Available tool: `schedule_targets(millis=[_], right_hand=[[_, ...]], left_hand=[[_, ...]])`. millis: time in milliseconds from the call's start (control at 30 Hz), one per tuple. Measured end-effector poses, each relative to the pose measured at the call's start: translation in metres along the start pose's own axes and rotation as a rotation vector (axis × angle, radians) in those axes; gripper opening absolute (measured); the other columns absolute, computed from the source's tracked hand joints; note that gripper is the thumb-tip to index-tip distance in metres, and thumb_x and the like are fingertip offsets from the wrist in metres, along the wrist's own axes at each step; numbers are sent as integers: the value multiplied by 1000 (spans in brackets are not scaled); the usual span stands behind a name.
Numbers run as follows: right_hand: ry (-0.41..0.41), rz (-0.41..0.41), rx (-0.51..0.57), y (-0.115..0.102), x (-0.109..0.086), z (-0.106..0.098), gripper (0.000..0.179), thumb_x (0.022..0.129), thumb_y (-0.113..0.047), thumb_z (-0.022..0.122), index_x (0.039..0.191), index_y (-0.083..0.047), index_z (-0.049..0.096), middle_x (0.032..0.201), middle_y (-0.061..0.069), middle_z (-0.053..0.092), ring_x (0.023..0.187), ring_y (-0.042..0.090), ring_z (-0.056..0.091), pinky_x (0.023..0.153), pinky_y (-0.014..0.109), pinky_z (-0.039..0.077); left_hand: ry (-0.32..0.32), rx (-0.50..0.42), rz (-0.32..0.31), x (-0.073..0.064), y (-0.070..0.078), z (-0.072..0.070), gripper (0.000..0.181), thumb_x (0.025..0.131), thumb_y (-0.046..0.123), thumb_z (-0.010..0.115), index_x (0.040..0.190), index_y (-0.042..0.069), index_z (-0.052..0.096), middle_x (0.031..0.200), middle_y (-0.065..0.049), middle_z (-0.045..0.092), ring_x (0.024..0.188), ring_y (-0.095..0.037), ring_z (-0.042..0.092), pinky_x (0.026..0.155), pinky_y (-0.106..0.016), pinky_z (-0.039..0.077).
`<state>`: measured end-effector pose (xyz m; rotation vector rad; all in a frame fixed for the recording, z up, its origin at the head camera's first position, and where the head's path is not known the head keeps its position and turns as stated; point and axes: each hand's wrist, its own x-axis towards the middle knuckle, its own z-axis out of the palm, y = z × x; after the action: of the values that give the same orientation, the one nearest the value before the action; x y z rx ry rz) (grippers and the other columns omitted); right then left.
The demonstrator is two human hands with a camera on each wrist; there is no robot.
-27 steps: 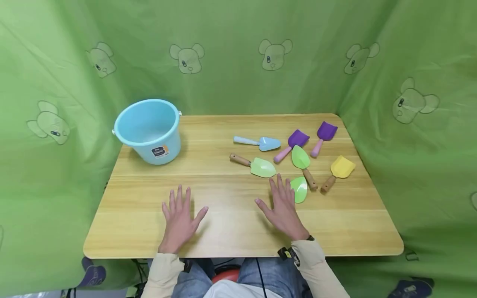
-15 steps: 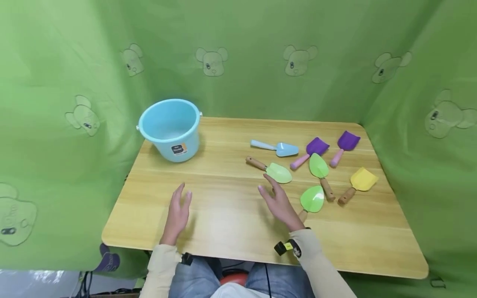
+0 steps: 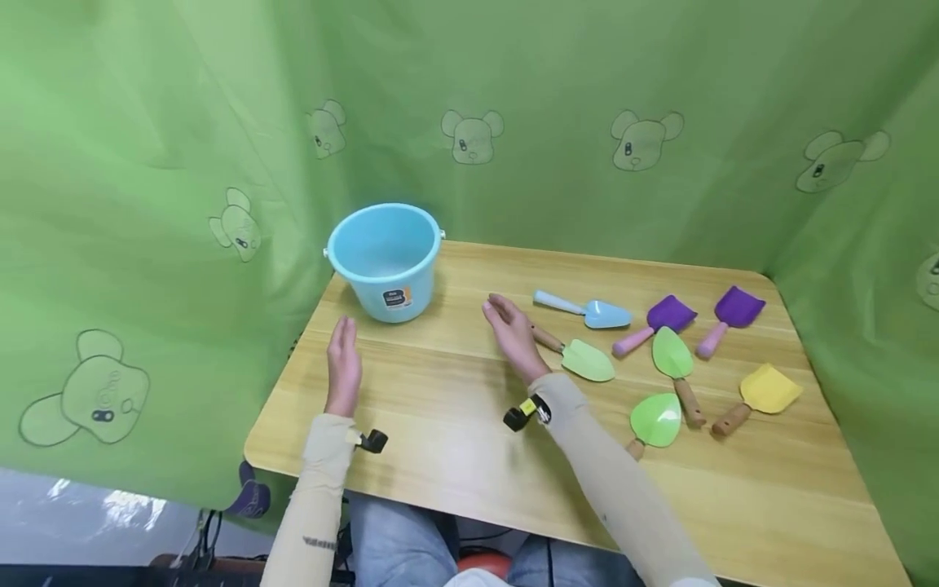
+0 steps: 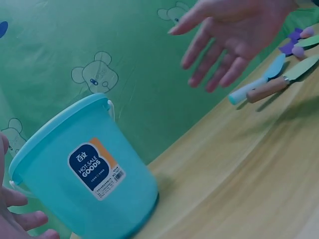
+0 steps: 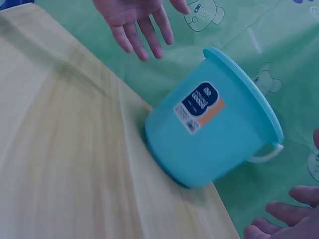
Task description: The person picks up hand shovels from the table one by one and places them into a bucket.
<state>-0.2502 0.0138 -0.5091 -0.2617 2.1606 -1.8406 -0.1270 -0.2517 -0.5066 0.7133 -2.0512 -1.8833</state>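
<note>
A light blue plastic bucket [image 3: 367, 297] stands upright at the table's back left; a label faces me. My left hand [image 3: 343, 367] is held in the air before the bucket's left side, fingers straight, palm inward. On the other side, my right hand [image 3: 515, 338] hovers in front and to the right, palm facing the left one. Both are apart from the bucket [image 4: 124, 199], as the wrist views show. In the head view the right hand overlaps the wooden handle end of a pale green trowel [image 3: 587, 360] without holding it. A light blue trowel [image 3: 607, 315] lies just behind.
On the right of the table [image 3: 455, 448] lie two purple shovels [image 3: 671, 314], two bright green trowels [image 3: 656, 420] and a yellow shovel [image 3: 770, 389]. My right forearm partly covers one green trowel's handle. A green curtain [image 3: 557, 212] hangs close behind the table.
Both hands have gone from palm-down over the table to palms facing each other and moved forward towards the bucket. The head view has turned left; bucket and trowels stay where they were.
</note>
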Motion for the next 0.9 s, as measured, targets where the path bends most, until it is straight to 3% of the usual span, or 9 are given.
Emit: schedule_targets(millis=[200,367,667,900], right_hand=[[31,-2,14,-16,39,28,66,107,-45,51,160,-9,36,164,13,41,153,33,39,128,48,35],[39,-35,13,-22,66,50,71,106,-51,50,160,-8,35,166,14,39,152,35,41,127,48,36],[13,-31,8,-13,97,73,78,105,-60,42,165,-13,25,171,11,30,157,34,32,130,51,29],[-32,-83,64,-12,114,90,80,105,-63,38,165,-12,25,172,10,27,161,30,23,133,50,19]], left_hand=[[10,-15,-4,25,14,9,68,111,50,31,167,16,12,176,-4,11,164,-24,11,135,-43,12],[41,-13,28,45,17,11,72,109,56,28,167,16,12,176,-5,12,164,-25,11,135,-45,12],[39,4,31,76,7,14,81,106,65,27,168,20,-2,177,-8,5,164,-28,9,135,-50,10],[50,27,115,90,0,13,82,105,67,23,168,20,-3,177,-4,-1,164,-25,2,135,-51,1]])
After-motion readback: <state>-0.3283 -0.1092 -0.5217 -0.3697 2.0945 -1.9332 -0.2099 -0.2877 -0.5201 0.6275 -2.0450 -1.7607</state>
